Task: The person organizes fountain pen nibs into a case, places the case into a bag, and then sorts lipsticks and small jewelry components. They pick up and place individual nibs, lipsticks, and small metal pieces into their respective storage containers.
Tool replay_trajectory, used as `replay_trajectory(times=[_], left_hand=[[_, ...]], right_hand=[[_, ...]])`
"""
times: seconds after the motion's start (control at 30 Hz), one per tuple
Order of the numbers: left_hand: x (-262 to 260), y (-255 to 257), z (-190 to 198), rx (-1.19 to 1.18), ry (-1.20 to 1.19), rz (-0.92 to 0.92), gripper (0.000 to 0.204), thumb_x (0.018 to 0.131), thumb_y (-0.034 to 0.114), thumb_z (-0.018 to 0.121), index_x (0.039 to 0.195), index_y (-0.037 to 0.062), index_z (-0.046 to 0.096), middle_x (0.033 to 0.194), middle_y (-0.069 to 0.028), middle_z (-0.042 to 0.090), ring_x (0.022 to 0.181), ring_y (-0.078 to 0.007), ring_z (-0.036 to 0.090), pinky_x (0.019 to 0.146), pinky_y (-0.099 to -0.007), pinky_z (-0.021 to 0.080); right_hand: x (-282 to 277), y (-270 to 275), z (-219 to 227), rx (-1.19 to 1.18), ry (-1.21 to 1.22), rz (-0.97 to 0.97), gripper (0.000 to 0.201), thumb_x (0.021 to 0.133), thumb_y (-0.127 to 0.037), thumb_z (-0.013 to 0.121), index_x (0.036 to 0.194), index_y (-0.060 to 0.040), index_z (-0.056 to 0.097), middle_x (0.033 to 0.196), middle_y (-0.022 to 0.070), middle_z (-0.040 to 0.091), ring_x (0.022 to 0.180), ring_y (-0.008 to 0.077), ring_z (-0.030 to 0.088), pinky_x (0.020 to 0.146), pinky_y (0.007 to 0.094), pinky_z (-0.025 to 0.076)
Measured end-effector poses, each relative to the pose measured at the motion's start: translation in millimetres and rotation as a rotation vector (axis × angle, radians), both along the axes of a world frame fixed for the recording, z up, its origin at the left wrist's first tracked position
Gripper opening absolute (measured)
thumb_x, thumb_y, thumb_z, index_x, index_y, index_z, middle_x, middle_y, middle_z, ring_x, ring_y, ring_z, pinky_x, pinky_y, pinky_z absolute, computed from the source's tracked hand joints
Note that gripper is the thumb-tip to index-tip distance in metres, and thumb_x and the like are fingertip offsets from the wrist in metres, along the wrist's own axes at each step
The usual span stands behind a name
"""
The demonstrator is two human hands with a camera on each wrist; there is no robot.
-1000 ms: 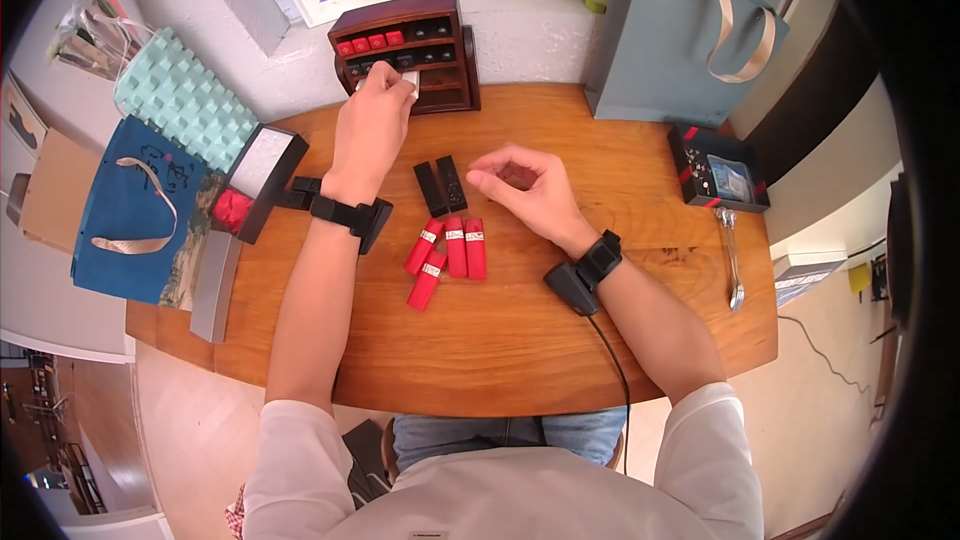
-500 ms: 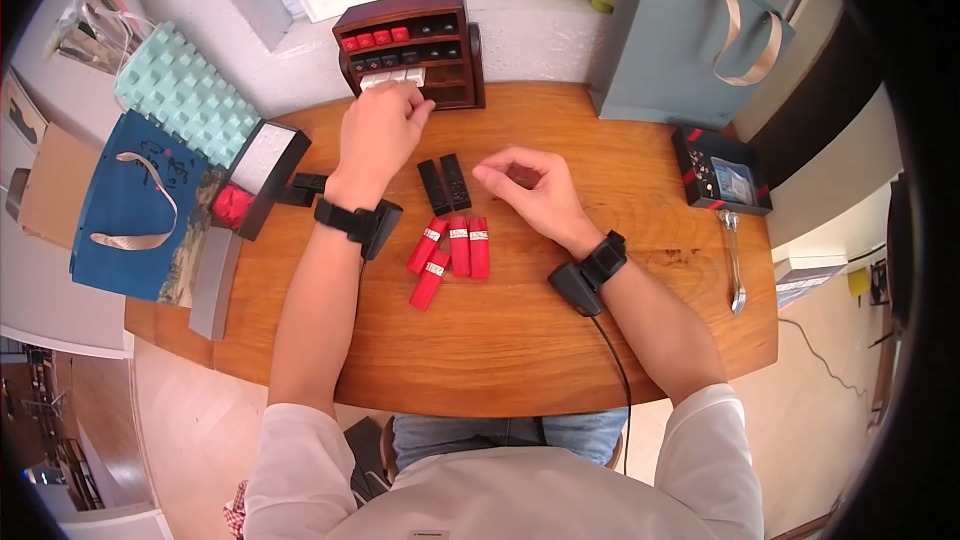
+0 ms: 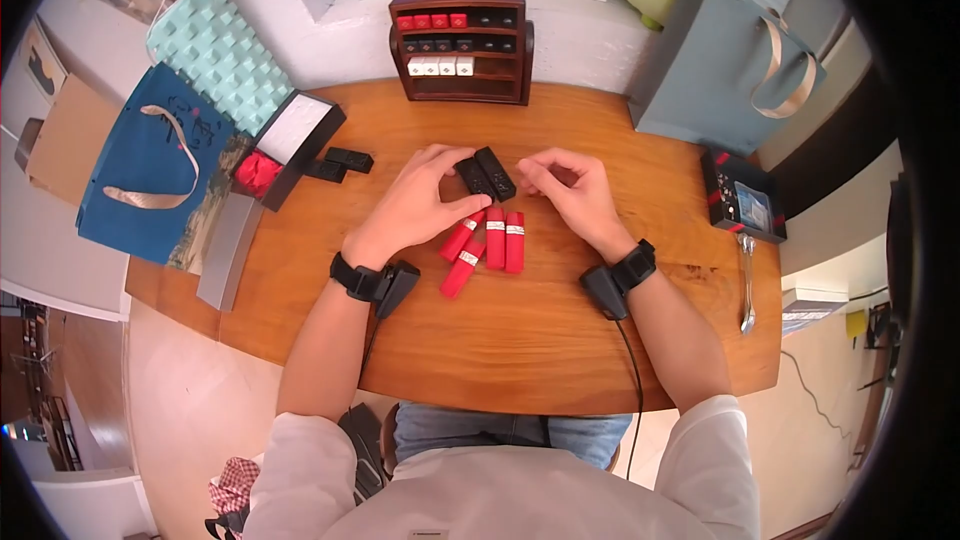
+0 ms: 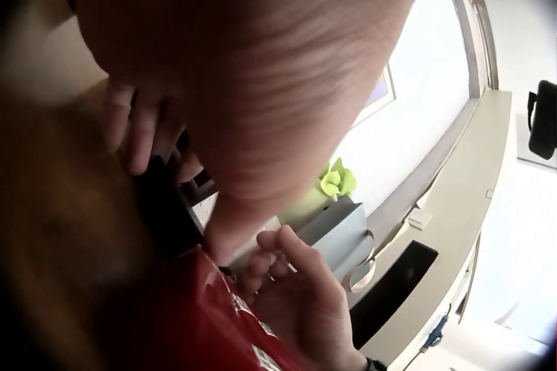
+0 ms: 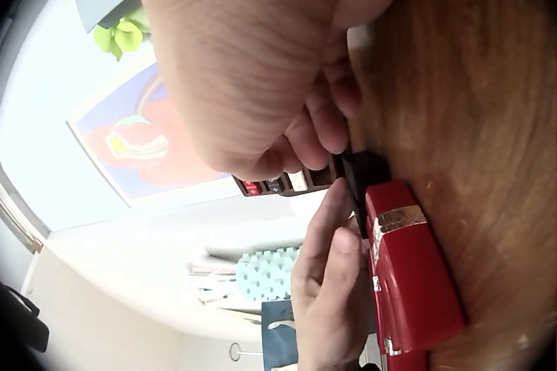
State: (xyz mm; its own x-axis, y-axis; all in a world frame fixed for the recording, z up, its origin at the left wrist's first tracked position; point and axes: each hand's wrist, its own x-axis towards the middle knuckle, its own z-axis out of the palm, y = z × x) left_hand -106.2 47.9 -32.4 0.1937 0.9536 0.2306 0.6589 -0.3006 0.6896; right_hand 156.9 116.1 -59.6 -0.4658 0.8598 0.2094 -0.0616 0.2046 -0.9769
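My left hand (image 3: 425, 195) reaches around the left black lipstick tube (image 3: 470, 178), with fingertips at its far end and the thumb at its near end. A second black lipstick tube (image 3: 495, 174) lies right beside it, slanted the same way. Closer to me are several red lipstick tubes (image 3: 496, 240) with silver bands, in a loose cluster just below the thumb. Loosely curled and holding nothing, my right hand (image 3: 580, 190) hovers just right of the black tubes. In the left wrist view, the palm hides much of the grip.
At the back stands a dark wooden rack (image 3: 465, 90) with rows of red, black and white tubes. Black boxes (image 3: 345, 160) lie at left near a blue bag (image 3: 150, 170). To the right are a grey bag (image 3: 690, 70), a black tray (image 3: 715, 180) and metal spoons (image 3: 747, 285).
My left hand has come away from the rack, toward me and right, to the black lipstick tubes. White tubes show in the rack's third row. The right hand keeps its place; the head view has shifted.
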Motion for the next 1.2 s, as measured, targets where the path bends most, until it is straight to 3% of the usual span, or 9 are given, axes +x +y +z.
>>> replay_trajectory(times=[0.2,0.3,0.4,0.47,0.57,0.67,0.8,1.0,1.2], left_hand=[[4.1,3.2,2.9,-0.047,-0.025,0.074,0.070,0.093,0.031,0.093,0.151,0.0020,0.065,0.124,-0.0150,0.074,0.103,-0.0242,0.070,0.093,-0.0364,0.058],[6.5,5.8,-6.2,-0.051,-0.179,0.158,0.063,0.098,0.026,0.089,0.149,-0.0009,0.064,0.118,-0.0134,0.076,0.099,-0.0231,0.071,0.092,-0.0364,0.058],[6.1,10.2,-5.3,-0.087,-0.570,0.191,0.052,0.107,0.033,0.077,0.144,-0.0029,0.066,0.118,-0.0134,0.078,0.097,-0.0226,0.072,0.094,-0.0366,0.056],[5.2,5.1,13.1,-0.377,-0.961,0.059,0.053,0.117,0.042,0.057,0.144,-0.0029,0.065,0.122,-0.0159,0.078,0.099,-0.0240,0.073,0.098,-0.0374,0.055],[12.5,3.0,14.6,-0.591,-1.222,-0.223,0.060,0.120,0.048,0.042,0.147,-0.0008,0.062,0.124,-0.0185,0.078,0.098,-0.0259,0.073,0.100,-0.0391,0.055],[21.2,3.6,10.8,-0.708,-1.352,-0.322,0.061,0.121,0.048,0.039,0.151,-0.0012,0.058,0.125,-0.0209,0.078,0.108,-0.0290,0.076,0.102,-0.0402,0.056],[21.5,-1.2,18.6,-0.714,-1.255,-0.236,0.062,0.121,0.048,0.038,0.151,-0.0023,0.058,0.125,-0.0227,0.077,0.113,-0.0328,0.078,0.102,-0.0415,0.060],[23.4,-3.0,18.6,-0.384,-0.990,-0.065,0.043,0.118,0.027,0.062,0.145,-0.0057,0.062,0.127,-0.0192,0.078,0.106,-0.0281,0.081,0.095,-0.0393,0.067],[25.4,-3.1,14.5,-0.391,-1.065,-0.044,0.038,0.112,0.014,0.071,0.145,-0.0048,0.065,0.128,-0.0157,0.077,0.113,-0.0226,0.078,0.101,-0.0367,0.065]], right_hand=[[1.1,-0.2,1.5,-0.029,-0.022,-0.022,0.019,0.110,-0.017,0.076,0.112,0.0020,0.081,0.098,0.0045,0.081,0.092,0.0094,0.074,0.085,0.0271,0.060],[1.0,-0.4,-0.5,-0.011,-0.034,-0.009,0.019,0.110,-0.016,0.076,0.115,0.0014,0.080,0.097,0.0036,0.081,0.090,0.0091,0.074,0.084,0.0266,0.059],[-1.4,-4.3,3.5,-0.018,-0.003,-0.013,0.023,0.106,-0.015,0.081,0.123,-0.0006,0.079,0.107,0.0054,0.081,0.098,0.0107,0.074,0.085,0.0271,0.058],[-5.5,-10.4,11.0,0.346,-0.043,-0.091,0.034,0.100,-0.014,0.086,0.131,-0.0030,0.078,0.120,0.0077,0.079,0.112,0.0132,0.072,0.090,0.0280,0.057],[-7.0,-12.5,19.2,0.502,-0.001,-0.115,0.041,0.097,-0.012,0.089,0.135,-0.0041,0.078,0.127,0.0089,0.077,0.121,0.0153,0.070,0.094,0.0288,0.056],[-0.3,-10.0,14.2,0.420,-0.007,0.011,0.035,0.100,-0.010,0.085,0.134,-0.0029,0.078,0.124,0.0084,0.078,0.118,0.0140,0.070,0.096,0.0285,0.055],[-1.1,-10.9,3.7,0.184,0.063,0.050,0.029,0.104,-0.009,0.081,0.132,-0.0016,0.079,0.118,0.0065,0.077,0.112,0.0121,0.069,0.095,0.0283,0.055],[0.4,-8.4,4.9,0.147,0.123,0.040,0.027,0.104,-0.007,0.081,0.130,-0.0005,0.078,0.113,0.0032,0.073,0.101,0.0112,0.066,0.090,0.0280,0.054],[-6.1,-10.6,6.8,0.462,0.033,-0.029,0.035,0.099,-0.003,0.085,0.133,-0.0002,0.075,0.125,0.0055,0.076,0.111,0.0156,0.072,0.100,0.0310,0.057]])
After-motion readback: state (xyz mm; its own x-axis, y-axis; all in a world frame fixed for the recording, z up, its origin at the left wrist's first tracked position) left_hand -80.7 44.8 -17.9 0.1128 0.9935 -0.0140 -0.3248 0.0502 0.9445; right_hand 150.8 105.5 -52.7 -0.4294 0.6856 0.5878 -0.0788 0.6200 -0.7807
